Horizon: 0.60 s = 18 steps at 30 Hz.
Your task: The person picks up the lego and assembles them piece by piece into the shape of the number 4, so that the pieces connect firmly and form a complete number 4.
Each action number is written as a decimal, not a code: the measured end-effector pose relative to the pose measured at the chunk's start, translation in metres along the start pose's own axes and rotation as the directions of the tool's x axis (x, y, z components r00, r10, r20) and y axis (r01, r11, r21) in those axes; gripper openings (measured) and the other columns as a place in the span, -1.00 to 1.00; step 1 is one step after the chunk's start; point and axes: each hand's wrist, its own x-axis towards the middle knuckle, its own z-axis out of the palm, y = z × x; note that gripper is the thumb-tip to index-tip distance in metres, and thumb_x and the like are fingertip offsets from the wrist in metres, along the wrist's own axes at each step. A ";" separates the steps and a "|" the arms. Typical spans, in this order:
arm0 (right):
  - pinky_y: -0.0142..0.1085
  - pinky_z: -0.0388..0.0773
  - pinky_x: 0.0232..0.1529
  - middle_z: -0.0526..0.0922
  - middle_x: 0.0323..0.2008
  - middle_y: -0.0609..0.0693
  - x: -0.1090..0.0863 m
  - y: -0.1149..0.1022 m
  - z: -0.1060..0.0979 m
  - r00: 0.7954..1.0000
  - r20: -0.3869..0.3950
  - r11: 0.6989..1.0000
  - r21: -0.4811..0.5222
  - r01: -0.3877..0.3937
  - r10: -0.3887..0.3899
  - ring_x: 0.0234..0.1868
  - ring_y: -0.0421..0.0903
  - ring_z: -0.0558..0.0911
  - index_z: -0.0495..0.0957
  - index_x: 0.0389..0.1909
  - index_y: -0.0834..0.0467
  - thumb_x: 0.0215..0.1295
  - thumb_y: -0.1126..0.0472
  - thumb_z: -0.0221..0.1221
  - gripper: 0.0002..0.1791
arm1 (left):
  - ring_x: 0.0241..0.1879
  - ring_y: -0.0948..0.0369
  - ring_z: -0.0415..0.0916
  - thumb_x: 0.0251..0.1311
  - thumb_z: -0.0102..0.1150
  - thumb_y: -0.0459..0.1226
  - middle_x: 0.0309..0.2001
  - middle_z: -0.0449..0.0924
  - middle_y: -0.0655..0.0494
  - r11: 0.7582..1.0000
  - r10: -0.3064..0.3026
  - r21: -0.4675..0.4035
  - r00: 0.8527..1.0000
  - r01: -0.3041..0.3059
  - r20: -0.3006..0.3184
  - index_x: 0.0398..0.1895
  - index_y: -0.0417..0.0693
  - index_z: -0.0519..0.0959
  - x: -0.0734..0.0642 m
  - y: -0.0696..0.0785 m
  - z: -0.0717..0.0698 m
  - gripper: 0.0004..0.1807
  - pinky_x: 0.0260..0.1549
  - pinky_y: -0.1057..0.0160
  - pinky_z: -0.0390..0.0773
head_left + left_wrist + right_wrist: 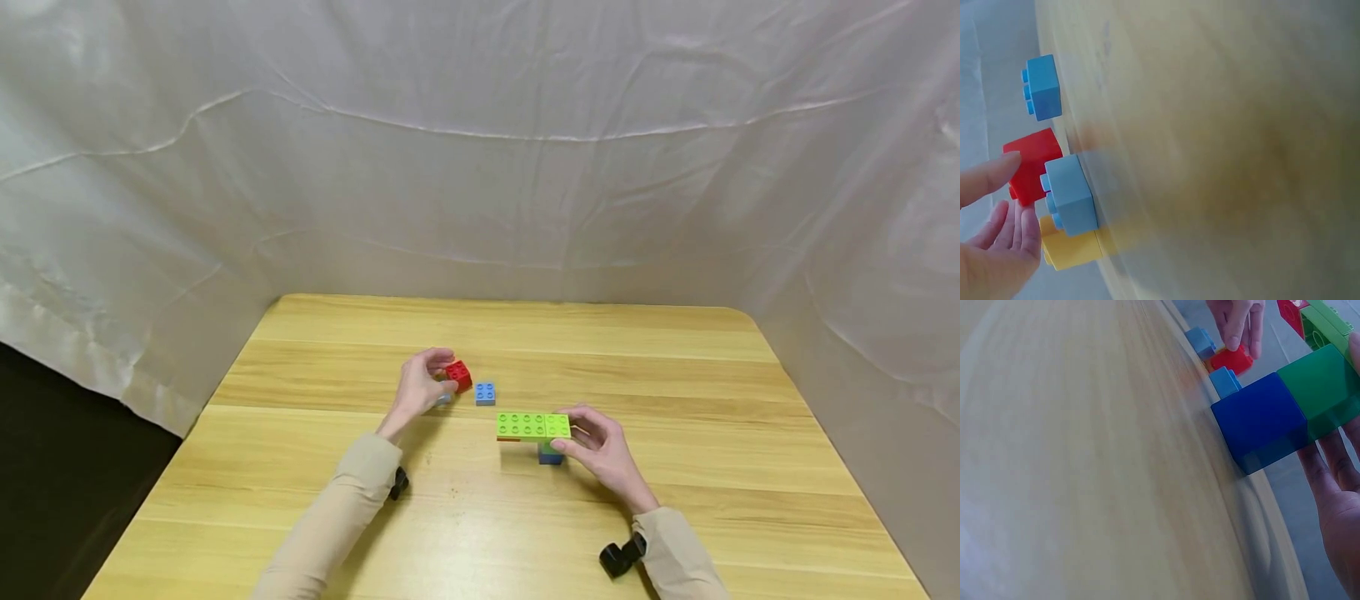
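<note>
My left hand pinches a red brick between thumb and fingers; it sits tilted in the left wrist view. Close by it are a light blue brick and a yellow brick, mostly hidden by the hand in the head view. My right hand grips a built piece by its right end. Lime green bricks form its long top, with a green brick and a dark blue brick stacked below. Another red brick hangs under the far end of the top.
A second light blue brick lies on the wooden table, right of the red brick. Pale sheeting hangs behind the table and along its sides. Both wrists wear black devices, such as the right one.
</note>
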 end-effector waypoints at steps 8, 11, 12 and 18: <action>-0.46 0.63 0.14 0.65 0.00 -0.22 0.001 0.001 0.000 1.000 -0.002 1.000 0.007 -0.009 0.009 0.03 -0.34 0.65 0.47 0.01 0.54 0.17 0.55 0.29 -0.62 | 0.22 -0.18 0.54 0.04 0.27 -0.65 0.22 0.57 -0.32 0.993 0.035 -0.115 0.998 -0.029 0.051 0.28 -0.38 0.44 -0.008 0.002 -0.005 -0.36 0.30 -0.04 0.53; -0.45 0.63 0.14 0.65 0.00 -0.22 0.001 0.002 0.000 1.000 0.000 1.000 0.012 -0.007 0.007 0.03 -0.33 0.65 0.47 0.01 0.54 0.17 0.55 0.29 -0.62 | 0.26 -0.19 0.50 0.07 0.22 -0.66 0.24 0.54 -0.34 0.985 0.065 -0.167 0.995 -0.051 0.079 0.30 -0.40 0.42 -0.012 0.003 -0.007 -0.37 0.33 -0.05 0.50; -0.45 0.63 0.14 0.65 0.00 -0.22 0.001 0.002 0.000 1.000 0.001 1.000 0.013 -0.007 0.007 0.03 -0.33 0.65 0.47 0.01 0.54 0.17 0.55 0.29 -0.62 | 0.27 -0.19 0.48 0.08 0.21 -0.67 0.25 0.53 -0.35 0.981 0.075 -0.183 0.993 -0.057 0.091 0.30 -0.41 0.41 -0.014 0.005 -0.008 -0.37 0.33 -0.05 0.50; -0.46 0.63 0.15 0.64 0.01 -0.22 0.001 0.002 -0.001 1.000 0.001 1.000 0.013 -0.016 0.016 0.03 -0.33 0.65 0.47 0.03 0.54 0.17 0.53 0.30 -0.60 | 0.24 -0.14 0.52 0.13 0.21 -0.64 0.22 0.56 -0.31 0.975 0.107 -0.211 0.983 -0.074 0.150 0.29 -0.35 0.45 -0.025 0.020 -0.010 -0.42 0.29 0.03 0.55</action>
